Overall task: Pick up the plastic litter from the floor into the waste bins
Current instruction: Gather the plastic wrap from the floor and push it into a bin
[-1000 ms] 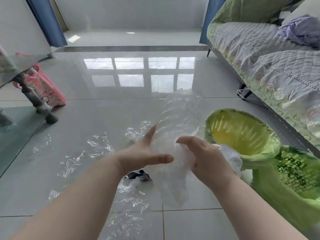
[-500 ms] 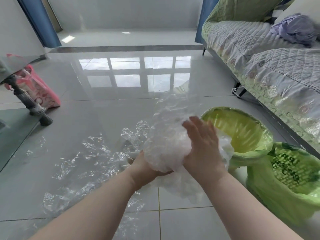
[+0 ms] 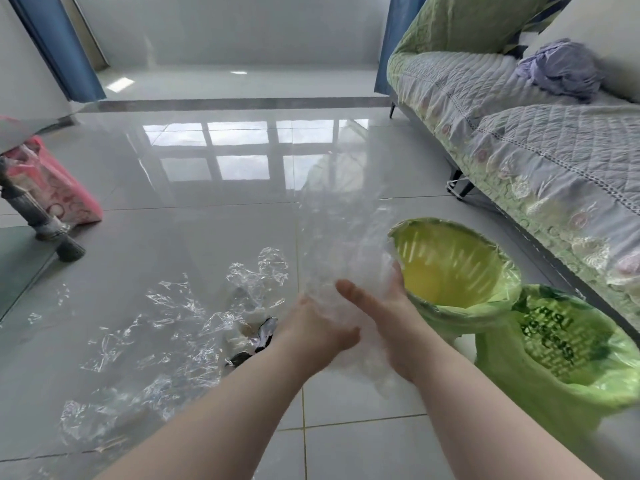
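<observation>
— What's in the hands?

— A big clear sheet [image 3: 341, 244], bubble wrap by the look of it. The left hand [image 3: 317, 329] is clenched on its lower part, and the right hand [image 3: 388, 317] is closed on it from the other side, thumb across the front. It stands up between them, above the floor [image 3: 214, 233], just left of the near bin [image 3: 453, 268].

— How would that handle?

— Light and soft, I'd say, and springy: it will likely puff back out once let go. Slick too. Best gathered at the middle and squeezed into a wad, both hands round it, so no tail trails over the rim.

— Where does it go?

— Either bin. Both are green-lined and stand at the right side of the floor, along the sofa [image 3: 519, 133]. The near one is touching the right wrist, or nearly. The second bin [image 3: 571, 344] sits just beside it, closer to the person. Both look empty from here.

— Anything in the way?

— Little. The sheet is wide against the bin mouth, so loose edges may catch on the liner. More film [image 3: 173, 327] lies crumpled over the left-hand tiles, with a small dark wrapper [image 3: 263, 336] near the left wrist. Slippery underfoot, I'd guess. A pink bag [image 3: 65, 195] leans by a table leg [image 3: 38, 220] at the far left, well apart.
</observation>
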